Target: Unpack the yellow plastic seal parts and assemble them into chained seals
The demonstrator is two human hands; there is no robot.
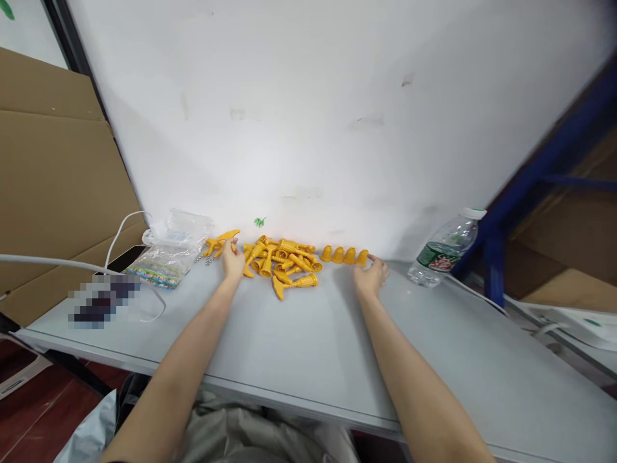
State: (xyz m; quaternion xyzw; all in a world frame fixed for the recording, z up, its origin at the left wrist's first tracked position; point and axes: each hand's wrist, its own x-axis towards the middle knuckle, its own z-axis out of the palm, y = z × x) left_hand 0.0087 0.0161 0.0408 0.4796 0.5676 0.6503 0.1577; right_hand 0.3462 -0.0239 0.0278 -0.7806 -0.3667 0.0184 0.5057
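Observation:
A pile of yellow plastic parts (pixel 284 260) lies on the grey table (pixel 299 341) near the white wall. My left hand (pixel 233 258) reaches to the pile's left edge, fingers curled, touching a yellow piece (pixel 222 239) there; whether it grips it is unclear. A row of several small yellow cones (pixel 343 255) stands to the right of the pile. My right hand (pixel 370 275) rests behind the rightmost cone, its fingertips at that cone and fingers loosely bent.
A clear bag of colourful small items (pixel 166 260) lies at the left, beside a phone (pixel 126 257) with a white cable. A plastic water bottle (pixel 443 247) lies at the right. Cardboard (pixel 53 186) leans at the left; a blue rack frame (pixel 530 186) stands right.

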